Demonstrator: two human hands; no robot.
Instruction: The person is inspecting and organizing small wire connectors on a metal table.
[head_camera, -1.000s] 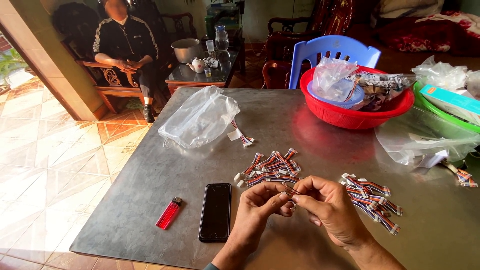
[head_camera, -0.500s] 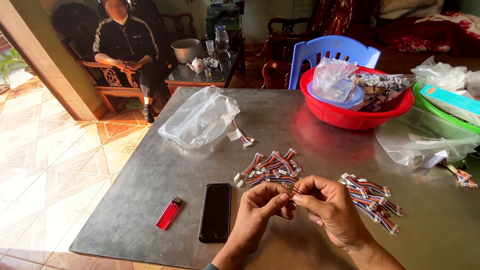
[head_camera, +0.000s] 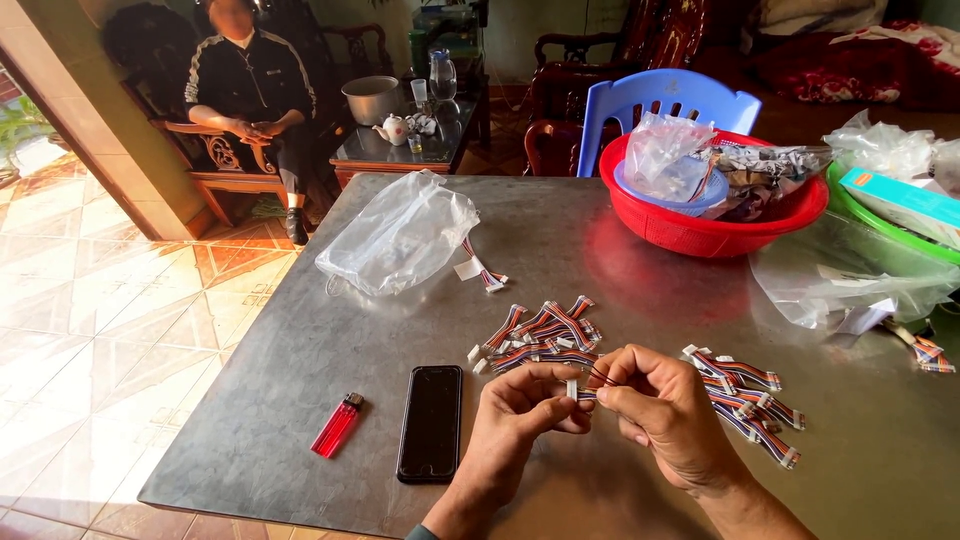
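My left hand (head_camera: 520, 415) and my right hand (head_camera: 660, 415) meet above the near edge of a grey metal table (head_camera: 330, 350). Between their fingertips they pinch one short multicoloured ribbon cable with a white connector (head_camera: 578, 388). Just beyond the hands lies a pile of the same cables (head_camera: 535, 335). A second pile of cables (head_camera: 750, 395) sits to the right of my right hand, partly hidden by it.
A black phone (head_camera: 432, 422) and a red lighter (head_camera: 337, 425) lie left of my hands. A clear plastic bag (head_camera: 400, 235), a red basin (head_camera: 700, 225) with bags, more plastic bags (head_camera: 850, 285) and a green basin (head_camera: 880, 215) sit farther back. A seated person (head_camera: 250, 100) is beyond.
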